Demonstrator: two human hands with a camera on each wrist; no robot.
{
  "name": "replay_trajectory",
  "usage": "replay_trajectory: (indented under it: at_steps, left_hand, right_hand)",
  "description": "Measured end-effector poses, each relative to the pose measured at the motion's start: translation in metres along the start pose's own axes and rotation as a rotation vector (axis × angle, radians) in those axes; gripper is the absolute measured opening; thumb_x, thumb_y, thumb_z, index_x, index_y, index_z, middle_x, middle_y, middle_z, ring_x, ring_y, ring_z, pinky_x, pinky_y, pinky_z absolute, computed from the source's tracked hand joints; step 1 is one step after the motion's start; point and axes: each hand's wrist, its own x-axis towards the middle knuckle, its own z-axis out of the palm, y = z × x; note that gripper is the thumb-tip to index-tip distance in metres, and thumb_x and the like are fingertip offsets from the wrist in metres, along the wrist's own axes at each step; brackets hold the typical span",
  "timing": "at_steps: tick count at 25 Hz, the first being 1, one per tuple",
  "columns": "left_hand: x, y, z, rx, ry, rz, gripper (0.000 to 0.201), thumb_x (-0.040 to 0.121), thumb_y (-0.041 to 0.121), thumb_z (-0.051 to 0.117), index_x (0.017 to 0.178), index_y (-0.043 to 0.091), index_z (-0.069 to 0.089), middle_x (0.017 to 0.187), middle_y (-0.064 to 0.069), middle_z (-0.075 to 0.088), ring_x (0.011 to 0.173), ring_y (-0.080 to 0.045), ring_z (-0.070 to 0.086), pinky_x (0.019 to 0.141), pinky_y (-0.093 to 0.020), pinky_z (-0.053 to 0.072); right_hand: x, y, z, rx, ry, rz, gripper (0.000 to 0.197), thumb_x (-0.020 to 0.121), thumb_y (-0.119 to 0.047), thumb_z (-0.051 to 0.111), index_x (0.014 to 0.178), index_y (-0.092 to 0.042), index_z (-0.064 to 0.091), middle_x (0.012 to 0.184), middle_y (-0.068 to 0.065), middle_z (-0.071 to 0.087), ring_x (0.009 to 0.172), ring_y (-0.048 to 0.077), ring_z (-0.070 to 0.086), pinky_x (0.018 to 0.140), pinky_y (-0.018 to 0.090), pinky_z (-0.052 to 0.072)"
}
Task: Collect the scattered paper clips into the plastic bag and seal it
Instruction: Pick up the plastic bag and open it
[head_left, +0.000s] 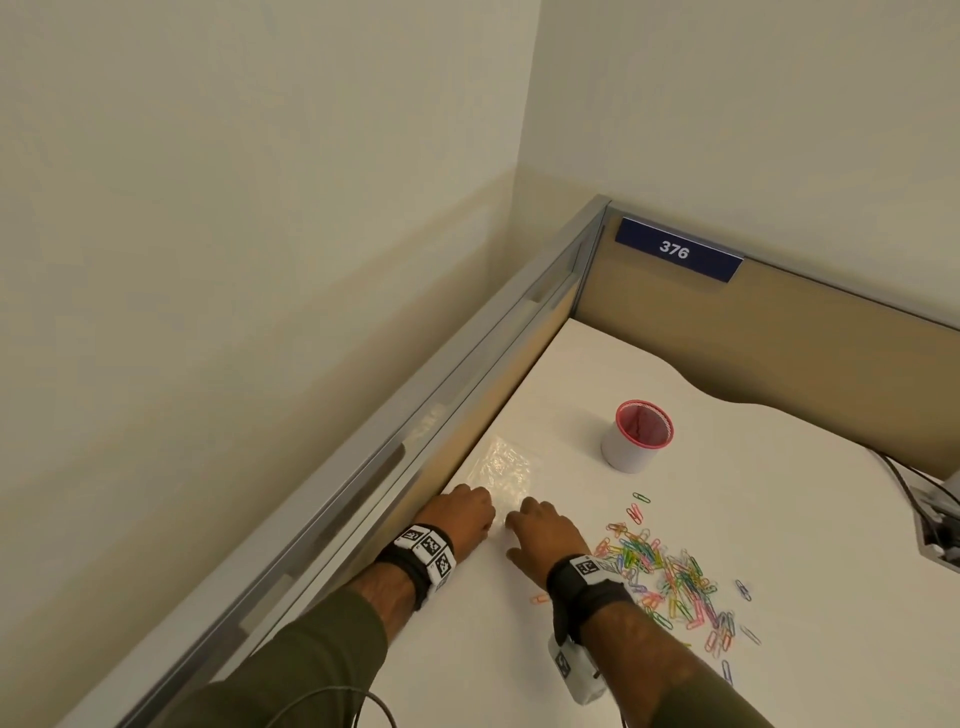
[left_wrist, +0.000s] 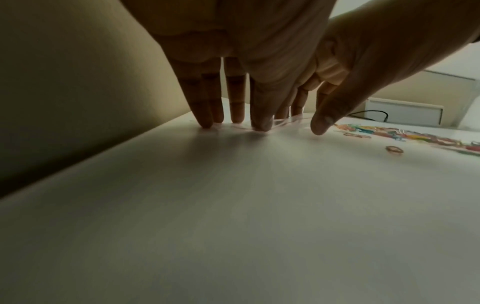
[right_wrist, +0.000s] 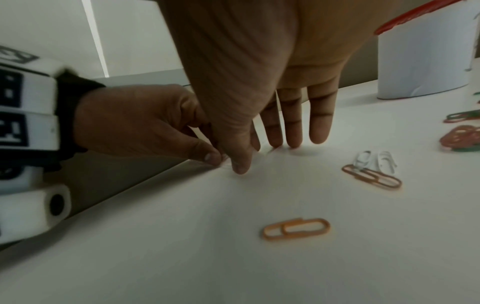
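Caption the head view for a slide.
Both hands touch the clear plastic bag beside scattered coloured paper clips.

— Where am I sitting?
— At my white surface (head_left: 727, 519), tucked into a corner of plain cream walls (head_left: 260, 208).
— What fences it?
— Tan partition panels (head_left: 779, 332) in grey metal framing (head_left: 467, 353); a blue plate (head_left: 678, 250) reads 376. Soft, even light.

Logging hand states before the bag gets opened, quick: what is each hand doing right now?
Left hand: fingertips down on the near edge of the plastic bag; a grip cannot be told.
Right hand: the same.
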Motion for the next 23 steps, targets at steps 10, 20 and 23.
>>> replay_trajectory:
  at_steps: [10,20,23]
  left_hand:
    - [0.013,-0.015,0.002,-0.309,-0.043,-0.111,0.032,0.102,0.01,0.04,0.128,0.02,0.057,0.132,-0.005,0.06,0.117,-0.024,0.06,0.1,-0.037,0.049]
    - [0.019,-0.013,0.001,-0.24,-0.015,-0.113,0.033,0.101,0.021,0.041,0.129,0.026,0.057,0.136,-0.002,0.057,0.121,-0.022,0.057,0.099,-0.036,0.049]
    - [0.013,-0.002,-0.007,-0.154,-0.021,-0.058,0.032,0.103,0.027,0.041,0.13,0.021,0.057,0.136,0.0,0.057,0.124,-0.022,0.054,0.101,-0.037,0.047]
  right_hand:
    - [-0.005,0.018,-0.015,0.24,0.157,0.09,0.024,0.097,-0.025,0.044,0.109,-0.02,0.064,0.108,0.004,0.064,0.096,0.023,0.061,0.085,0.031,0.051]
    - [-0.044,0.068,-0.073,0.41,0.453,0.189,0.017,0.091,-0.018,0.053,0.1,-0.015,0.068,0.098,0.004,0.069,0.087,0.023,0.063,0.08,0.032,0.051]
    - [-0.057,0.075,-0.078,0.458,0.516,0.254,0.018,0.092,-0.018,0.054,0.102,-0.013,0.068,0.1,0.005,0.07,0.087,0.023,0.063,0.083,0.03,0.05]
